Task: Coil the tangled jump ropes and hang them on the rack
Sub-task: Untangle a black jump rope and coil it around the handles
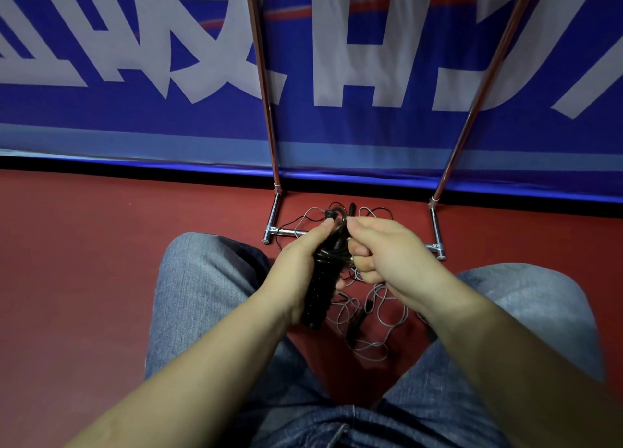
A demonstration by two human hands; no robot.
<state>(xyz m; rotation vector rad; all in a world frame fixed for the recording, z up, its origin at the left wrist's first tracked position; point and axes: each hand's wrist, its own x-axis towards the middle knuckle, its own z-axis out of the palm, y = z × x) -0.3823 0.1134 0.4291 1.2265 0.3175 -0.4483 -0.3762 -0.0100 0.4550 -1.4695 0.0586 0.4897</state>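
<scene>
My left hand [298,265] grips the black ribbed handles of a jump rope [320,292], held upright with black cord wound around their upper part. Just to the right, my right hand [381,248] is closed on the thin cord near the top of the handles. On the red floor below my hands lies a tangle of grey and black cord [371,316] with another black handle [359,319] in it. More loose cord [337,211] lies behind my hands, between the rack's feet. The metal rack [266,86] stands right in front, its two uprights rising out of view.
A blue banner with large white lettering [135,59] hangs behind the rack. The rack's chrome base bar [286,232] rests on the red floor [84,262]. My knees in blue jeans [202,279] flank the rope pile.
</scene>
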